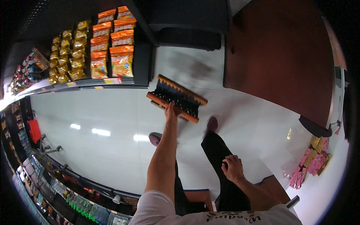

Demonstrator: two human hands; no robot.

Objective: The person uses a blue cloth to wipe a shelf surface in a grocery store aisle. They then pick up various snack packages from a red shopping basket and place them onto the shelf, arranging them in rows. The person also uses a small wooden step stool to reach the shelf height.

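Note:
My left hand [170, 111] grips the near orange edge of a black and orange tray-like object [177, 97], held out in front of me above the floor. Its two long orange rims run slantwise, the far one toothed, and small pale bits show on its black inside. Exactly what kind of object it is, I cannot tell. My right hand [233, 168] hangs beside my right thigh with its fingers loosely curled, and nothing shows in it. Both of my shoes are on the pale tiled floor [112, 157], beyond my left forearm and right knee.
A black shelf [143, 64] at upper left bears orange snack packets [122, 62] and gold-wrapped packs [77, 60]. A brown wooden counter [281, 50] fills the upper right. Pink and gold boxes [312, 160] lie at right. Shelves with bottles [84, 208] and a wire cart [42, 166] stand lower left.

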